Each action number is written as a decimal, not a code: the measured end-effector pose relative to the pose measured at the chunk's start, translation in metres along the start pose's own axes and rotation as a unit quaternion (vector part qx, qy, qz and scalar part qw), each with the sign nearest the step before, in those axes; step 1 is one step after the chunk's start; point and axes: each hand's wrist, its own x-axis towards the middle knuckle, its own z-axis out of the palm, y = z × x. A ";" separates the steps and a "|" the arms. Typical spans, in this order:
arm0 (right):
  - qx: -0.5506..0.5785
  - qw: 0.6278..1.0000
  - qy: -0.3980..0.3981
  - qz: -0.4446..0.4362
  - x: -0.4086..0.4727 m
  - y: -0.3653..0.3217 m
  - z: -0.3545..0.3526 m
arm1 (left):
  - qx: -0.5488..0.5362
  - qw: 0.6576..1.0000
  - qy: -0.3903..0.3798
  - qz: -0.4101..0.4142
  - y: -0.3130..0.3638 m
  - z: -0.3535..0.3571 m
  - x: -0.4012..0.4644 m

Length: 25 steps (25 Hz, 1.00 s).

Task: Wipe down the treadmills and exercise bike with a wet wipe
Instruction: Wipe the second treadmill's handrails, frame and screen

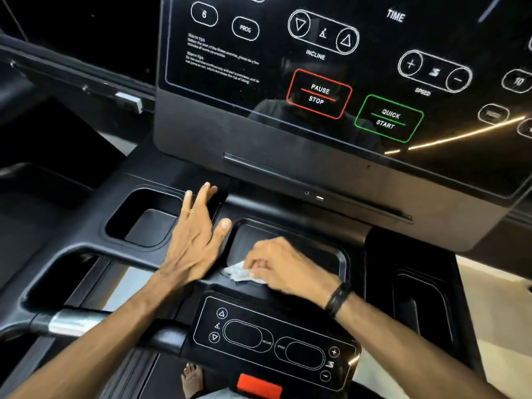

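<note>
I stand at a black treadmill console (184,139) with a glossy touch panel above and storage trays below. My right hand (283,269) grips a crumpled white wet wipe (240,272) and holds it against the front left rim of the centre tray (339,257). My left hand (198,240) lies flat with straight, spread fingers on the ridge between the centre tray and the left cup recess (144,220). It holds nothing. A ring shows on one finger, and a dark band circles my right wrist.
A lower control panel (273,341) with incline and speed buttons sits in front of me, a red tab (259,385) below it. The left handlebar (74,323) has a metal sensor. A right-hand recess (417,306) flanks the tray. My bare foot (193,380) stands on the belt.
</note>
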 end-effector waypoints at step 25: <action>-0.063 0.938 0.100 0.327 -0.100 0.046 -0.046 | 0.105 0.979 -0.099 0.146 0.011 0.000 0.006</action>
